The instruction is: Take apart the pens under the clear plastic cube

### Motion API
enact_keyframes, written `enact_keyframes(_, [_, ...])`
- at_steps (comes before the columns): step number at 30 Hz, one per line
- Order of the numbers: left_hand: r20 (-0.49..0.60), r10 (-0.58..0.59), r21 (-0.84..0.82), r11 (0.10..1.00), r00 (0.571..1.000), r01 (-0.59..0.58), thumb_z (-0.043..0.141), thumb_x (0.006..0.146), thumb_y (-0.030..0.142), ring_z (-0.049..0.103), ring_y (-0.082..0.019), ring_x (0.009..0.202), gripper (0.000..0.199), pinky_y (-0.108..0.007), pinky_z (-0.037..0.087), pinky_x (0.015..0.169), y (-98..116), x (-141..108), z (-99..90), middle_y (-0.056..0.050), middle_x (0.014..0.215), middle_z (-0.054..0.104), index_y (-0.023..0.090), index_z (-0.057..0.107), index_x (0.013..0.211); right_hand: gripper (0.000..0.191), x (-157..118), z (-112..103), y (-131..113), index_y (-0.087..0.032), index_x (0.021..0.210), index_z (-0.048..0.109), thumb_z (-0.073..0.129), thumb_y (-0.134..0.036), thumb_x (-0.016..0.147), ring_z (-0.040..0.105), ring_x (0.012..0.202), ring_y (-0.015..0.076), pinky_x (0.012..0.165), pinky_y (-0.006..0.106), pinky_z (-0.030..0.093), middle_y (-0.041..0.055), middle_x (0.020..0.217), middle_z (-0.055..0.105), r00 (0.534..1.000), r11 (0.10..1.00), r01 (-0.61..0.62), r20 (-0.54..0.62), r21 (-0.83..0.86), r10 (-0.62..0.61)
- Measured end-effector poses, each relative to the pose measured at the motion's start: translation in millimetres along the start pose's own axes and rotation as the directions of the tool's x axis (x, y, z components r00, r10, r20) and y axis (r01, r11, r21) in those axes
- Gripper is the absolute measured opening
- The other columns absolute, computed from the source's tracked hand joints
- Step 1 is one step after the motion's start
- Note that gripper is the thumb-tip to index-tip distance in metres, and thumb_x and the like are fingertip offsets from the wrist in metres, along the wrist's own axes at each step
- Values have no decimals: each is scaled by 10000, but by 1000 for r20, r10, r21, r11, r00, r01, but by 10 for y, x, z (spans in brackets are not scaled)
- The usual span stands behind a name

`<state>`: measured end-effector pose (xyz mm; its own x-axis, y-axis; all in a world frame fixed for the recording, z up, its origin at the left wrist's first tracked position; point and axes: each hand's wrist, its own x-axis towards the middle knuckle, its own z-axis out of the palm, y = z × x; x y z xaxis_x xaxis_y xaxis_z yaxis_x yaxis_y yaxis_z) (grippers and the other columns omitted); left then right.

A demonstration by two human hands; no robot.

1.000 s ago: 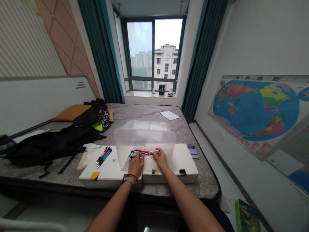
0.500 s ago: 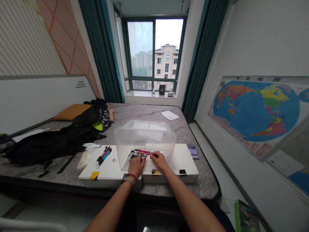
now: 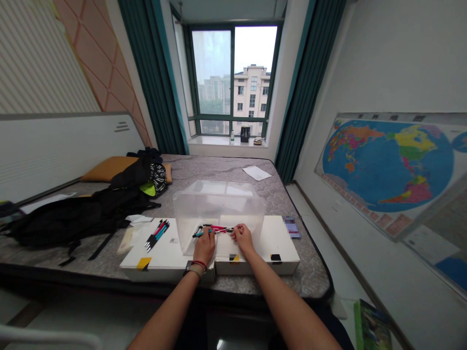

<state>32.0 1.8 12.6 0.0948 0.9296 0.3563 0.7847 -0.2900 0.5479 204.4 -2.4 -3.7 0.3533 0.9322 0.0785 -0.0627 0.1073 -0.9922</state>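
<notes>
Since these slim pens (image 3: 214, 230) are light, stiff and slippery, we take them near both ends, our left hand (image 3: 204, 248) and right hand (image 3: 242, 238) half-closed, pinching the bundle at the front of the clear plastic bin (image 3: 219, 201).

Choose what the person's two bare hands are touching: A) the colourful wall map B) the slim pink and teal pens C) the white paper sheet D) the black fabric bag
B. The fingers of the left hand and the right hand both meet the slim pink and teal pens.
</notes>
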Motion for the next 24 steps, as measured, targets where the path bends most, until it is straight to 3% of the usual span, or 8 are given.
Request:
enact_keyframes(4, [30, 38, 44, 998, 999, -39, 308, 983, 347, 660, -207, 738, 264, -270, 409, 617, -2, -9, 19, -70, 821, 670, 185, 479, 1103, 370, -11, 11, -18, -189, 1065, 504, 573, -347, 738, 641, 633, 151, 542, 256, 502, 65, 859, 701, 1000, 997, 17, -11, 76, -16])
enact_keyframes(6, [47, 55, 69, 996, 997, -58, 297, 983, 330, 657, -206, 743, 262, -269, 409, 624, 2, -14, 17, -68, 823, 673, 185, 484, 1095, 396, -19, 8, -24, -194, 1091, 507, 573, -325, 723, 648, 664, 154, 567, 265, 511, 70, 913, 698, 1000, 996, 25, 5, 89, -26])
enact_keyframes(11, [83, 177, 85, 979, 981, -184, 276, 974, 277, 634, -198, 745, 254, -275, 397, 653, 27, -28, -40, -45, 784, 651, 197, 512, 1025, 183, -34, -5, -8, -169, 821, 596, 554, -306, 709, 589, 538, 140, 520, 247, 471, 25, 658, 661, 999, 996, 6, 40, -84, -2])
enact_keyframes(16, [144, 264, 84, 957, 954, -277, 375, 889, 155, 601, -190, 787, 168, -274, 389, 710, 41, -33, -92, -26, 790, 623, 213, 531, 909, 167, -43, -8, -15, -165, 778, 608, 533, -306, 728, 568, 512, 131, 508, 234, 460, 17, 621, 651, 998, 986, 39, 49, -160, -31])
enact_keyframes(24, [153, 233, 91, 964, 960, -248, 417, 806, 64, 559, -179, 872, 226, -274, 393, 790, -9, -16, -9, -51, 992, 592, 209, 570, 888, 174, -61, -3, -47, -161, 742, 610, 534, -317, 756, 562, 507, 126, 498, 221, 449, 21, 609, 643, 997, 976, 63, 49, -206, -54])
